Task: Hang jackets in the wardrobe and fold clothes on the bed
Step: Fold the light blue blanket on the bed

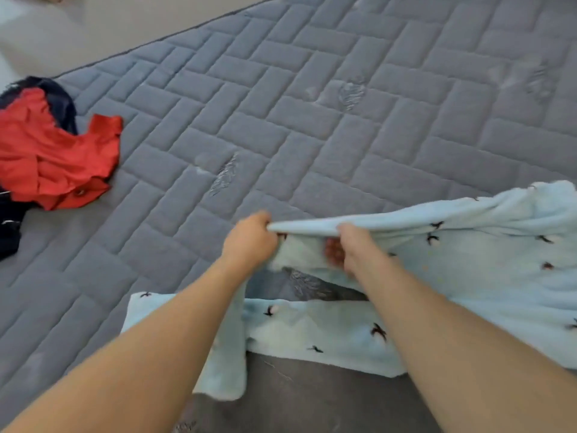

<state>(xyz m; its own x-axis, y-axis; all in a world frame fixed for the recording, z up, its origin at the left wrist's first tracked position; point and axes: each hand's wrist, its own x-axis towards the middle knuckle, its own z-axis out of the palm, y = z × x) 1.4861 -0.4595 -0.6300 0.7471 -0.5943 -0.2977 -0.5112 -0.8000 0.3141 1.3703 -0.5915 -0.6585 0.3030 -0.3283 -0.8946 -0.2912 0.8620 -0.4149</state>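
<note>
Both hands, left (249, 242) and right (352, 248), pinch pale-blue garment (468, 260) edge, lifted above grey mattress (281, 104); rest drapes right. Red garment (56, 160) far left.

No readable text, label, brand, number or sign shows anywhere in view.

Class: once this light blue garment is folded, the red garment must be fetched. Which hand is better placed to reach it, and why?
Probably the left hand. The crumpled red garment lies far left on the grey quilted mattress, on that hand's side. The right hand would have to cross over. Both now grip the light blue fleece garment.
</note>
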